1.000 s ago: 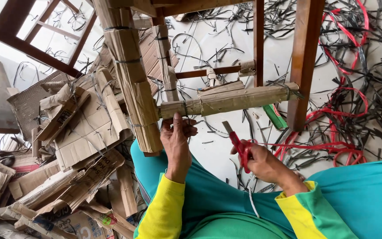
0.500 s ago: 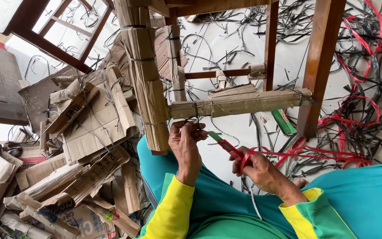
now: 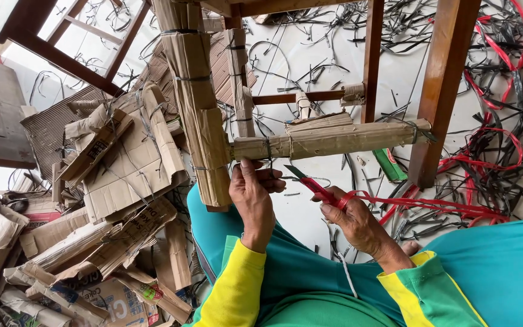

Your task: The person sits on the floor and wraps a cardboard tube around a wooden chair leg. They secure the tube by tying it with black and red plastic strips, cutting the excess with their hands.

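Two hands work under a cardboard-wrapped chair rail (image 3: pixel 334 140). Our left hand (image 3: pixel 252 197) has its fingers curled around the thin strap (image 3: pixel 269 158) hanging off the rail, grip closed on it. At 3 o'clock from it, our right hand (image 3: pixel 355 224) holds a red-handled cutter (image 3: pixel 311 184) in a tight grip, blade pointing toward 10 o'clock, near the strap. Torn cardboard pieces (image 3: pixel 116 175) pile up at 9 o'clock; black and red straps (image 3: pixel 491 151) litter the floor (image 3: pixel 334 54) at 3 o'clock.
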